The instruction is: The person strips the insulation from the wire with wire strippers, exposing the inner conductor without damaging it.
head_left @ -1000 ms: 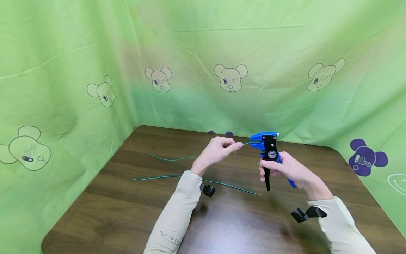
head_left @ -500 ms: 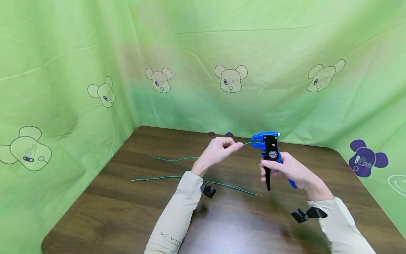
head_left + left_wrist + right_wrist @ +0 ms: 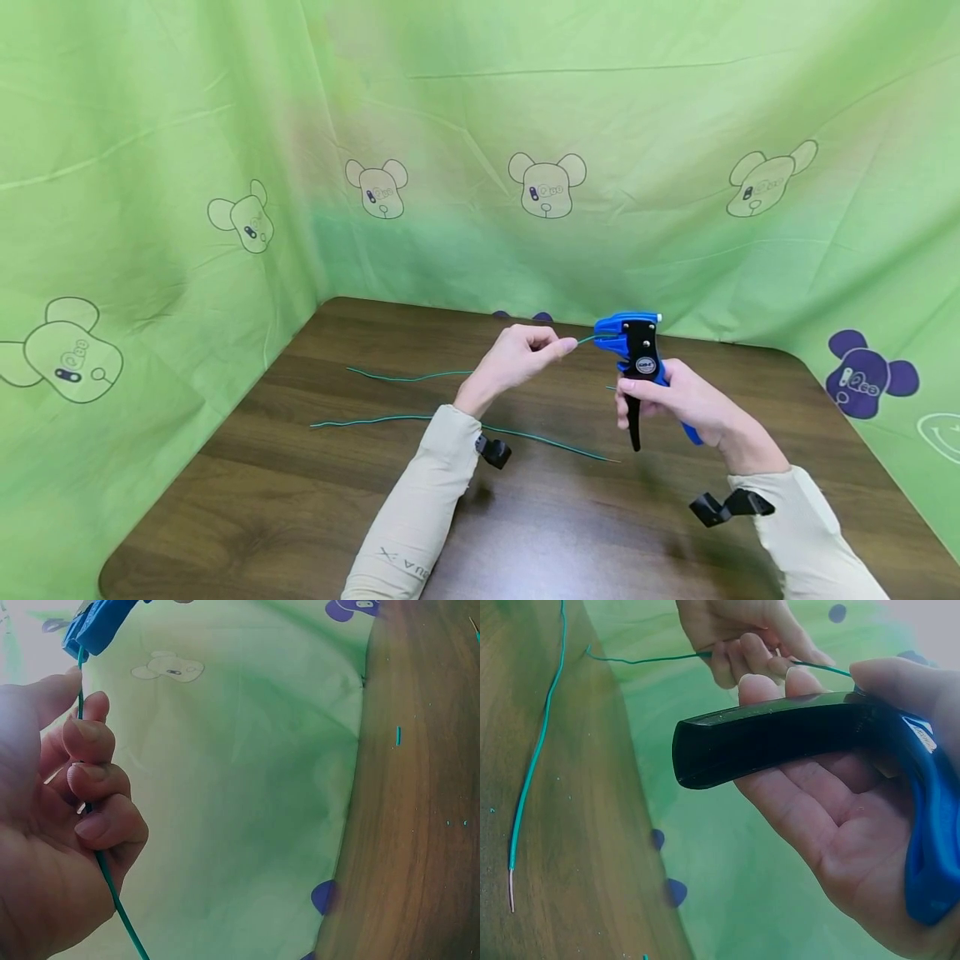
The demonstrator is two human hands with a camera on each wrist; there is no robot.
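Note:
In the head view my left hand pinches a thin green wire between thumb and fingers. Its tail trails off to the left behind my wrist, and the left wrist view shows the wire running along the curled fingers. The front end enters the blue jaws of a wire stripper. My right hand grips this blue and black tool upright, fingers round the black lever and palm against the blue handle. The lever stands apart from the handle. How firmly the jaws bite cannot be seen.
A second green wire lies across the brown wooden table, partly under my left forearm. One end shows bare copper. Cut green insulation and tiny crumbs lie about. Green printed cloth hangs round the back and sides.
Both hands and the wire stripper stay almost still. The free tail of the held wire has dipped slightly.

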